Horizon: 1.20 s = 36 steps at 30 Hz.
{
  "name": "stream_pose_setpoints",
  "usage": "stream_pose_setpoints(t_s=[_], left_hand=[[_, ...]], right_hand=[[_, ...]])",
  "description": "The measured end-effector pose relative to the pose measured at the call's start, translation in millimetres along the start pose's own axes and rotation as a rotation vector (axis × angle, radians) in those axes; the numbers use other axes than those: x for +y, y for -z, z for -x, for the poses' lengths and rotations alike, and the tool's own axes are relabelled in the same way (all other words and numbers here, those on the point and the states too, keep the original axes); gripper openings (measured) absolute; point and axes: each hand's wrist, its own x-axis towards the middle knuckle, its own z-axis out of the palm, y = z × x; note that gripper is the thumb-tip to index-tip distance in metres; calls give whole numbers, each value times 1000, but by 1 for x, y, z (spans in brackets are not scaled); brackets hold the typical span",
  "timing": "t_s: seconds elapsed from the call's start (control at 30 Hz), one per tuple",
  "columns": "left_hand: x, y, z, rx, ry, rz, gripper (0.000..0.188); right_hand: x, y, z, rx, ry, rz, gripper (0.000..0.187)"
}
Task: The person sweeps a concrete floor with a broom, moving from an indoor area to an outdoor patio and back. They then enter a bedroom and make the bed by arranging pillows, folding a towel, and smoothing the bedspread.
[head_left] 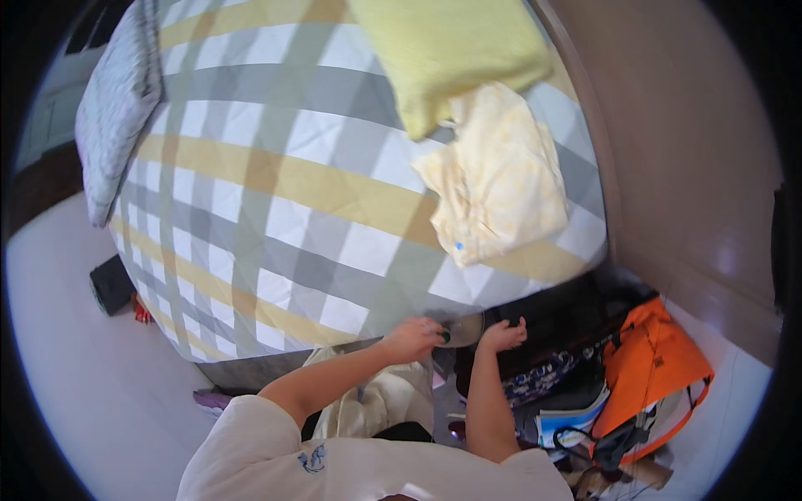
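At the near edge of the bed, my left hand (416,340) is closed around something small and dark that I cannot make out. Next to its fingertips is a greyish, see-through rounded thing (465,328), its kind unclear. My right hand (505,335) is just right of that thing, fingers loosely bent and apart, with nothing visible in them. On the bed beyond my hands lies a folded pale yellow garment (505,179) with a small blue spot near its lower corner. It lies against a yellow blanket or towel (468,54).
A checked quilt (326,217) covers the bed, with a folded grey-white cloth (121,113) at its left. An orange bag (656,367), papers (568,417) and dark items crowd the right floor. A brown panel (668,167) borders the bed. A dark box (111,284) stands left.
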Motion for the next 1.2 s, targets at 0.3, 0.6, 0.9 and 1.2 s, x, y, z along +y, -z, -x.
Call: stream_pose_setpoints(t_s=[0.3, 0.6, 0.9, 1.2], left_hand=[[-208, 287, 49, 758, 447, -768, 59], [-137, 56, 158, 216, 259, -255, 64], [-200, 153, 320, 841, 543, -530, 49], [-201, 38, 446, 881, 1123, -278, 66]], right_hand=[[-349, -9, 154, -577, 1663, -502, 39], [-292, -69, 206, -592, 2208, 77, 41], [-266, -33, 318, -1167, 2107, -332, 24], [-162, -61, 503, -885, 2373, 224, 45]])
